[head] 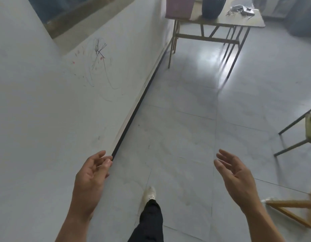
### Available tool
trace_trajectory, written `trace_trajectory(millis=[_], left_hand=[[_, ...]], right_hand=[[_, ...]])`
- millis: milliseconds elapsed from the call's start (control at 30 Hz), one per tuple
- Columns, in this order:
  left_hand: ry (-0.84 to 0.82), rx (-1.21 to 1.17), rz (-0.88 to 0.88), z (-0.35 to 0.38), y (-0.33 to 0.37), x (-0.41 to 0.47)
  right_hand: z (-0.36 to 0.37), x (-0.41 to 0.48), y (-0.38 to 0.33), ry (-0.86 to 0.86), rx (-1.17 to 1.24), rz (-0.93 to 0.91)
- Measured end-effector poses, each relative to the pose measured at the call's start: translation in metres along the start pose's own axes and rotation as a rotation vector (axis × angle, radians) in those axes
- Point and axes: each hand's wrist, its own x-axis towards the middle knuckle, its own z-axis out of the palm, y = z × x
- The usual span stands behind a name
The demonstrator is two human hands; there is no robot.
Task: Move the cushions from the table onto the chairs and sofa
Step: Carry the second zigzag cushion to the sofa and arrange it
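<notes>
The left hand [92,173] and right hand [236,177] are open and empty, palms turned inward. At the left end of the brown folding table [247,20], a pink fabric cushion [180,6] stands upright, its top cropped.

Your single head-worn wide-angle camera looks forward and down over the floor [186,119], facing the tabletop [243,20], which stands well ahead at frame top.

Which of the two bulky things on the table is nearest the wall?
The pink one, beside the wall; the dark one stands right of it, farther out.
</notes>
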Motion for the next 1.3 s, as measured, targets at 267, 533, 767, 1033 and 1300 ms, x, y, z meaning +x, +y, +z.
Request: trace_trajectory(millis=[267,533,767,1033,1300], left_hand=[[-0.249,0.084,0.074,0.131,0.124,0.249],[-0.394,0.170,0.113,0.293,0.185,0.453],[-0.351,0.181,0.135,0.435,0.262,0.627],[-0.228,0.061,0.115,0.547,0.331,0.796],[-0.293,0.060,0.042,0.710,0.376,1.019]], right_hand=[[0.012,0.210,-0.086,0.158,-0.024,0.019],[0.024,0.419,-0.075,0.361,0.150,0.168],[0.009,0.680,-0.113,0.315,0.164,0.162],[0.008,0.939,-0.190,0.206,0.081,0.072],[0.028,1.197,-0.209,0.238,-0.018,0.122]])
